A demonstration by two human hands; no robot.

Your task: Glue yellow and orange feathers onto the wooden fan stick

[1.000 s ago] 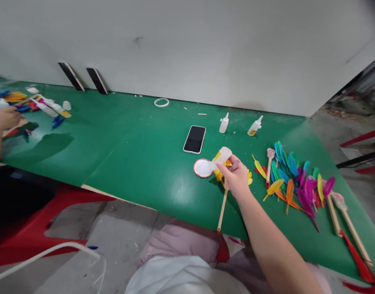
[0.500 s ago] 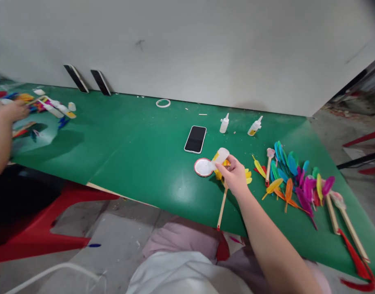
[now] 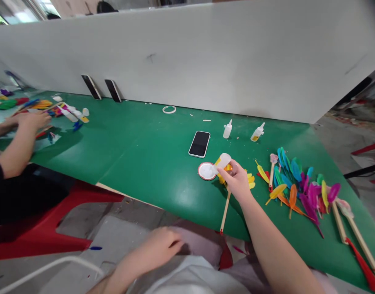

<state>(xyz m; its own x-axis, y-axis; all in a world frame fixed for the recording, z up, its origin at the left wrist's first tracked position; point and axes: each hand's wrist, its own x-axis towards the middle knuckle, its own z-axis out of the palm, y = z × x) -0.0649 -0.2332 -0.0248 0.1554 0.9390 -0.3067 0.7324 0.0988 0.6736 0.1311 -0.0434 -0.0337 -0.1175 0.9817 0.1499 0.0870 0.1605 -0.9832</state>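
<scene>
My right hand (image 3: 237, 182) is closed around a small white glue bottle (image 3: 223, 161), tipped with its nozzle down over a round white lid with a red rim (image 3: 207, 170). Under the hand lie yellow feathers (image 3: 251, 179) on a wooden stick (image 3: 225, 209) that reaches the green table's (image 3: 144, 155) front edge. My left hand (image 3: 158, 247) rests low on my lap, below the table, fingers curled; what it holds, if anything, is hidden.
A black phone (image 3: 200, 143) lies behind the lid, with two more glue bottles (image 3: 227, 129) beyond. Several coloured feathers (image 3: 294, 179) and feathered sticks (image 3: 352, 228) lie to the right. A white ring (image 3: 169, 109) sits by the wall. Another person's hands (image 3: 31, 120) work at far left.
My left hand has come into view at the bottom, on my lap. The view has tilted up slightly. My right hand keeps the bottle tipped over the lid.
</scene>
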